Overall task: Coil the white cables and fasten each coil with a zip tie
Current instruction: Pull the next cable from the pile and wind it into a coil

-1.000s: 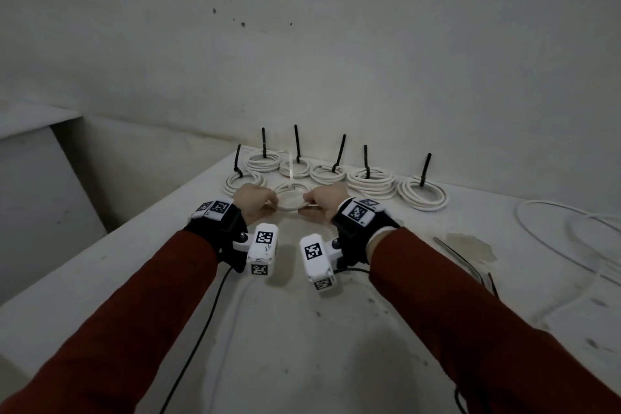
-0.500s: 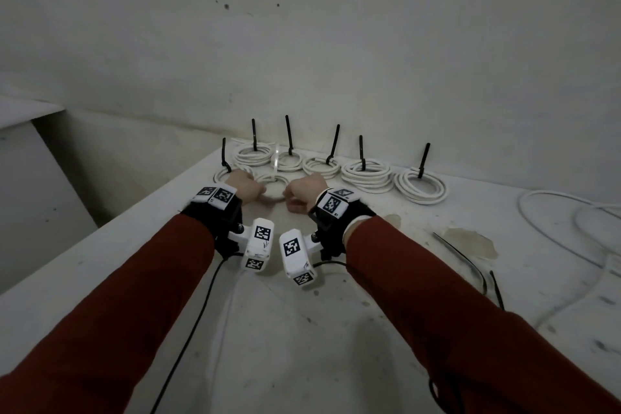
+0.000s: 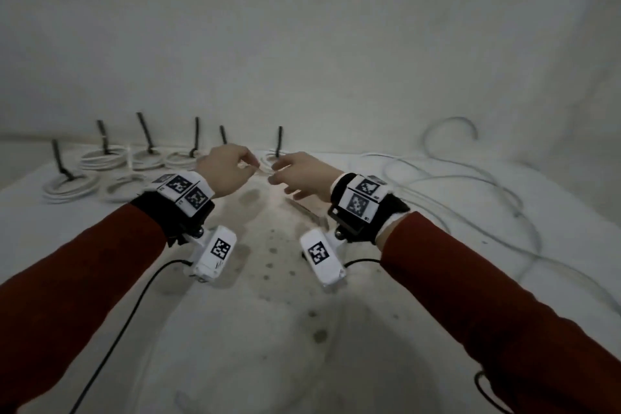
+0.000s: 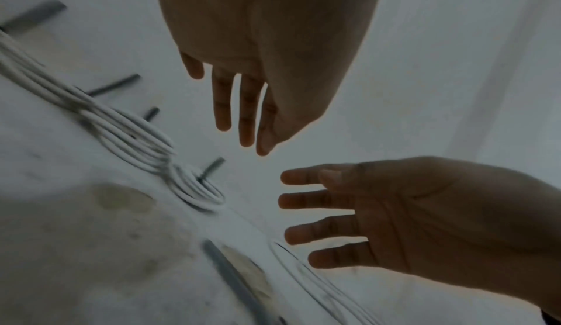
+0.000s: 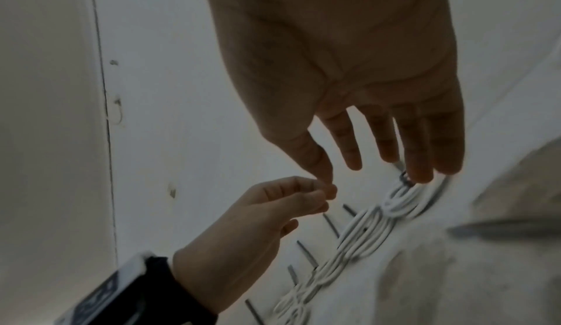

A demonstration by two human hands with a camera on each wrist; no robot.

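Note:
Several tied white coils (image 3: 100, 158) lie along the back left of the table, black zip tie tails sticking up. The nearest coil (image 3: 122, 185) lies alone on the table with no hand on it. A loose white cable (image 3: 470, 185) sprawls at the right. My left hand (image 3: 245, 161) and right hand (image 3: 282, 175) hover close together above the table middle, fingers relaxed, holding nothing. The left wrist view shows the left hand (image 4: 240, 126) with straight fingers and the right hand (image 4: 303, 210) spread. In the right wrist view my right thumb nearly touches the left hand (image 5: 309, 195).
Loose black zip ties (image 3: 307, 212) lie on the stained table (image 3: 268, 312) just below the right hand. A plain wall rises behind the coils. The table's left edge drops off beyond the outer coil (image 3: 70, 183). Black wrist-camera leads trail toward me.
Both hands let go of the coil they held at the back left and rose to the right, fingers loosening. The view swung right, bringing the loose cable into sight.

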